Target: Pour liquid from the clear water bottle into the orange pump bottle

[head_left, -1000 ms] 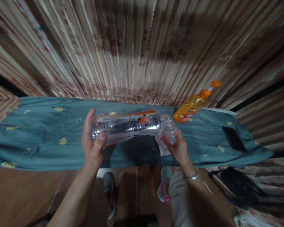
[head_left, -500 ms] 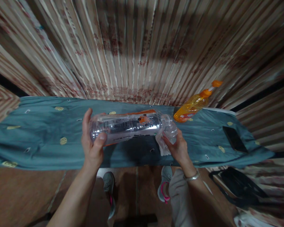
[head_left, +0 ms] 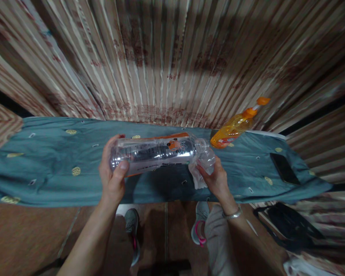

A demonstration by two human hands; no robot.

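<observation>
A large clear plastic bottle lies sideways above the cloth, its base to the left. Around it is a printed plastic bag with orange edges and an orange picture. My left hand is closed round the base end, thumb on the near side. At the other end, my right hand grips the crumpled clear end of the bag, which bunches and hangs below the fingers. Just beyond that hand stands an orange dish soap bottle with an orange pump top.
Under everything is a long narrow table with a green patterned cloth. A black phone lies at its right. Pleated curtains rise behind. A black bag sits on the right, below the table's edge.
The fingers of my left hand, raised before, have curled round the far side of the bottle. My right hand and the bottle have barely moved.
</observation>
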